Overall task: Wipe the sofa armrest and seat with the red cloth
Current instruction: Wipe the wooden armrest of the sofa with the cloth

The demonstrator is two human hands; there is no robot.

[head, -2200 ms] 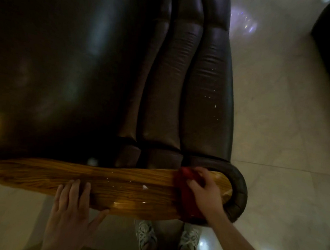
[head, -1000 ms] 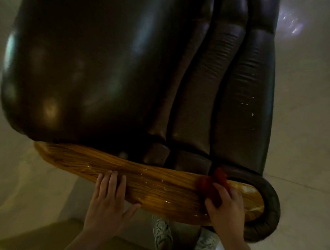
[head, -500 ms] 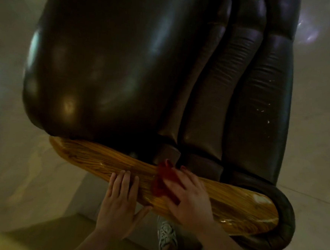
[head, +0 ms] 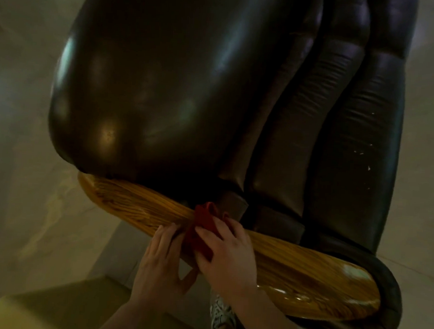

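A glossy wooden armrest (head: 305, 276) runs across the lower part of the head view, along the near side of a dark leather sofa. Its broad seat cushion (head: 170, 85) fills the upper left. My right hand (head: 228, 256) presses the red cloth (head: 201, 229) flat on the middle of the armrest, fingers spread over it. My left hand (head: 159, 265) lies flat on the armrest right beside the cloth, fingers together, thumb out, holding nothing. Most of the cloth is hidden under my right hand.
The padded leather backrest (head: 360, 137), with small pale specks on it, rises at the right and curls round the armrest's end. Pale tiled floor (head: 19, 177) lies on both sides. A light-coloured box or step (head: 57, 307) sits at the lower left, a sneaker (head: 220, 314) below the armrest.
My right hand has slid the red cloth leftward along the armrest, from near its right end to the middle, up against my left hand. The view has swung to show more of the seat.
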